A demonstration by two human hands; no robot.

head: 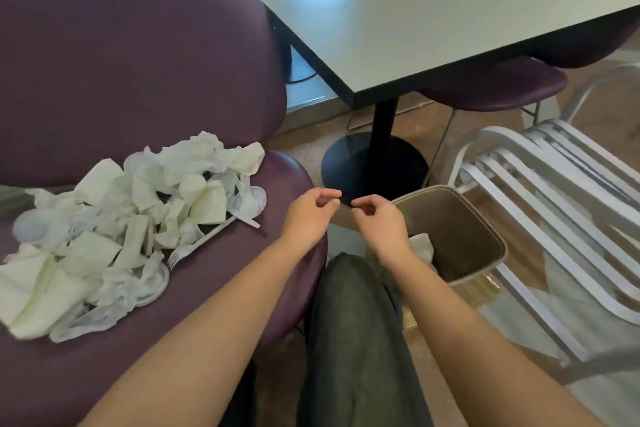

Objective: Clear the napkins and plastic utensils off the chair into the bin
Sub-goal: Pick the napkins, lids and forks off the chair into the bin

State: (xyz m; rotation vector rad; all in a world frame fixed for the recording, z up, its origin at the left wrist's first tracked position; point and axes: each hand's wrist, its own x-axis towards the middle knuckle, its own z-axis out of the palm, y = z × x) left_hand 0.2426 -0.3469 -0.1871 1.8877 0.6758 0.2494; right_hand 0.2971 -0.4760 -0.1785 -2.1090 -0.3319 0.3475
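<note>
White napkins (114,215) and plastic fork (194,248) heaped on purple chair (214,288). Left hand (308,215), right hand (377,222) loosely curled, empty, near bin (485,263) rim.

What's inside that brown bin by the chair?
The bin holds one crumpled white napkin near its front wall. The right hand and forearm cover the front corner, so anything there is hidden.

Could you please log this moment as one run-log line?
left hand: empty | right hand: empty | napkin pile: on chair | bin: one napkin inside
</note>
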